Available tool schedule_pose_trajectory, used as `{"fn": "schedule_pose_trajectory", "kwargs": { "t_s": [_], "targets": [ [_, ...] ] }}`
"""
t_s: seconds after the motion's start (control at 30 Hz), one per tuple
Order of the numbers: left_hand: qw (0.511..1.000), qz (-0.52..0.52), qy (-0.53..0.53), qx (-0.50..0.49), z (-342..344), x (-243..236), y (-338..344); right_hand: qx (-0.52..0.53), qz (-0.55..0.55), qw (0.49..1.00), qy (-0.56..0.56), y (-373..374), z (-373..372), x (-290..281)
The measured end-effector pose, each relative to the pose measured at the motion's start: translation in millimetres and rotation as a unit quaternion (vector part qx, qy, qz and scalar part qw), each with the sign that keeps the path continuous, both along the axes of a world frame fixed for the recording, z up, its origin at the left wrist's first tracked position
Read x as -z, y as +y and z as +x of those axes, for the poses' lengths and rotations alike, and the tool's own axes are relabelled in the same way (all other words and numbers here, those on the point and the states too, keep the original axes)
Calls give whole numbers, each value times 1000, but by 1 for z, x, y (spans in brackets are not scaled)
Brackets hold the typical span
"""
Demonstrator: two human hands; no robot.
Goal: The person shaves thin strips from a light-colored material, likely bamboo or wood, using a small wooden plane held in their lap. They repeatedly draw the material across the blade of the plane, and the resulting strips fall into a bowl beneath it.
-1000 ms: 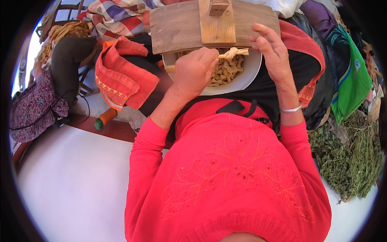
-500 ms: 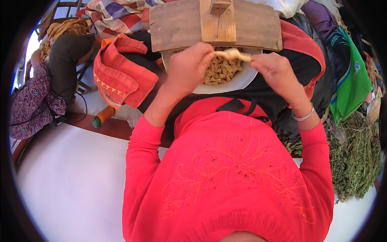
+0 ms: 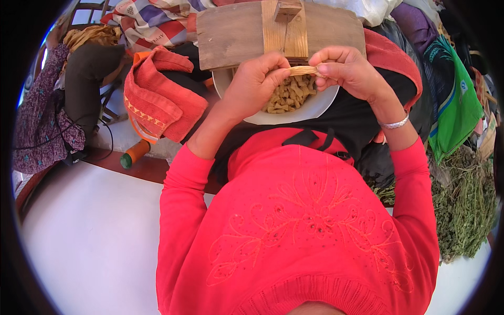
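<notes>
A: What do the two hands hold?

B: The left hand [image 3: 253, 86] pinches one end of a pale tan strip [image 3: 303, 70]. The right hand [image 3: 350, 72] pinches the other end with its thumb and fingers. Both grips are narrow.

A: Where is the strip?

B: It is near the top middle of the frame. It goes from one hand to the other, over a white bowl [image 3: 321, 106].

A: Is there anything in the bowl?

B: Yes, lots of little brown pieces [image 3: 287, 98]. A brown wooden board [image 3: 229, 41] hides the top part of the bowl. A lighter piece of wood [image 3: 285, 41] is on the middle of the board.

A: What is at the left of the frame?

B: A red towel [image 3: 169, 102] is at the upper left. Just below it is an orange handle [image 3: 138, 153] with a green end. Near the left edge is another person's purple sleeve [image 3: 47, 113].

A: And at the right?

B: A bright green cloth [image 3: 455, 123] hangs at the upper right. Under it is a big heap of dry green plants [image 3: 464, 205].
</notes>
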State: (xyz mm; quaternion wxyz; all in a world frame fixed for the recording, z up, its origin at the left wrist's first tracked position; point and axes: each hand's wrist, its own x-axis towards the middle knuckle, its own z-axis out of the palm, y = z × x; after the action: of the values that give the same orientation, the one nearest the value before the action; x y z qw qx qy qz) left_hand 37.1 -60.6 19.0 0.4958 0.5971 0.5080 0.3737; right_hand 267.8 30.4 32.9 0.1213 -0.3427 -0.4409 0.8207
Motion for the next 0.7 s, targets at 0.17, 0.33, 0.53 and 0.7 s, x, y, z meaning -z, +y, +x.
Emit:
{"fn": "schedule_pose_trajectory", "kwargs": {
  "t_s": [0.17, 0.33, 0.53, 0.7],
  "targets": [
    [999, -24, -24, -15, -15, 10, 21, 75, 83, 993, -25, 1, -17, 0],
    [998, -50, -16, -32, -27, 11, 42, 119, 169, 977, -58, 6, -23, 14],
    [997, -40, -13, -63, -28, 27, 63, 162, 219, 959, -79, 13, -36, 32],
    [997, -21, 32, -74, -23, 36, 73, 116, 361, 907, -183, 10, -46, 34]
  ]
}}
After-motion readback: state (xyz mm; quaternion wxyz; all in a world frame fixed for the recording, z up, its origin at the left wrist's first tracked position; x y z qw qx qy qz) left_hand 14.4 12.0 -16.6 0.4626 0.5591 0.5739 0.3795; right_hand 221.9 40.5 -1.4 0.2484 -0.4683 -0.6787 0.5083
